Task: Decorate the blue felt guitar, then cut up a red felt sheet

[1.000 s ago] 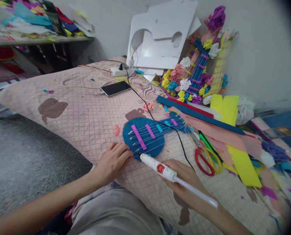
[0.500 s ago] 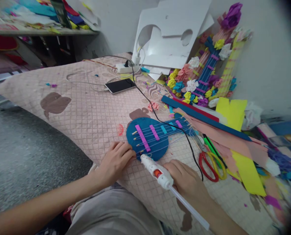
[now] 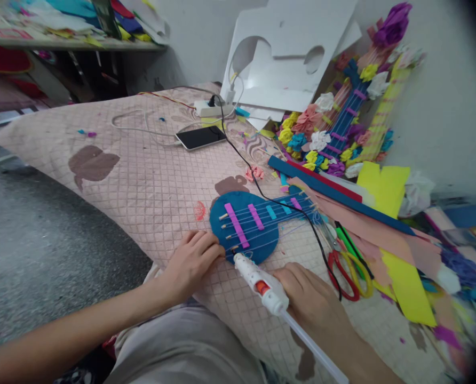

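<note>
A blue toy guitar [image 3: 262, 246] of paper or card lies flat, with pink and light-blue strips, thin strings and small wooden pegs. My left hand [image 3: 196, 258] is closed at its lower left edge, fingers together and fingertips on the rim; the thumb is hidden. Wrapped round a white hot glue gun [image 3: 262, 285] is my right hand [image 3: 308, 293]. The gun's nozzle meets the guitar's face near the lowest peg, close to my left fingertips. A long clear glue stick [image 3: 314, 349] sticks out of the gun's back end.
Black cable [image 3: 244, 157] crosses the guitar's neck. Scissors [image 3: 350, 274], a green marker [image 3: 348, 240] and paper strips [image 3: 342, 197] lie to the right. Behind are a phone [image 3: 201, 137], a power strip [image 3: 212, 108], white cut-out card [image 3: 278, 85] and flower-decorated paper guitars [image 3: 346, 114].
The whole view has shifted slightly, so things sit a little further right. Both hands and the glue gun keep nearly the same place against the guitar.
</note>
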The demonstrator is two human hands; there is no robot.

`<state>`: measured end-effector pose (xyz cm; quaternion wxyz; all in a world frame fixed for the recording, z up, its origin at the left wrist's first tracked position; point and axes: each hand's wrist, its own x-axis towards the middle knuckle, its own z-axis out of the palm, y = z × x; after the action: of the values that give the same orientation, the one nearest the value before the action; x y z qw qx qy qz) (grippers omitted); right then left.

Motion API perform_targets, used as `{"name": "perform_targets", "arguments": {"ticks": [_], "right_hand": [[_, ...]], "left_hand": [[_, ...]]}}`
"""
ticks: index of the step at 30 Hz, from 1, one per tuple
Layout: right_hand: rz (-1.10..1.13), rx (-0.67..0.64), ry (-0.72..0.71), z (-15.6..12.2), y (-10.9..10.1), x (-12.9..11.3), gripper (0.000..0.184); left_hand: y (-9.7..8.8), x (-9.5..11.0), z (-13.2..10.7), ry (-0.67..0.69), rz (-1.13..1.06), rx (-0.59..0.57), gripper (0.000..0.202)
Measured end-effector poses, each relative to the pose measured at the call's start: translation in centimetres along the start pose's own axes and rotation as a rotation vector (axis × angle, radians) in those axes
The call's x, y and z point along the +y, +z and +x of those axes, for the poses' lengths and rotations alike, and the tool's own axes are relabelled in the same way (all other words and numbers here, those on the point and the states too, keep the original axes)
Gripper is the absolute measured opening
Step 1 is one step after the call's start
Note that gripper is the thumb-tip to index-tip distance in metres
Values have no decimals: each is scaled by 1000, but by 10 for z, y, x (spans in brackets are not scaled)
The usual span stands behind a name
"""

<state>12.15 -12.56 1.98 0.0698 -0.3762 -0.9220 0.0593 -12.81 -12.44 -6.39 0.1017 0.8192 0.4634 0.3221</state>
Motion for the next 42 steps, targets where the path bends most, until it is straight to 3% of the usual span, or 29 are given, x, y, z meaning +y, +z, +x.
{"name": "perform_targets", "arguments": {"ticks": [14, 17, 20, 23, 26, 33, 37, 42], "right_hand": [[145, 39, 45, -8, -3, 12, 17], [188, 77, 148, -6, -7, 14, 11], [201, 93, 343, -1, -12, 20, 16], [208, 144, 471, 8, -20, 32, 29], [242, 208, 507, 22, -31, 47, 36], [520, 332, 459, 57, -49, 80, 26], [632, 416, 484, 72, -50, 96, 28], [782, 496, 480, 91, -51, 107, 24]], "left_hand": [[1, 4, 1, -23, -11, 24, 18], [1, 6, 2, -30, -18, 34, 18], [0, 10, 4, -47, -34, 33, 18], [0, 14, 6, -66, -54, 36, 17], [0, 19, 7, -73, -55, 41, 16], [7, 25, 4, -79, -24, 84, 14], [10, 25, -2, 2, 6, 142, 14], [8, 26, -8, 91, 42, 116, 22]]}}
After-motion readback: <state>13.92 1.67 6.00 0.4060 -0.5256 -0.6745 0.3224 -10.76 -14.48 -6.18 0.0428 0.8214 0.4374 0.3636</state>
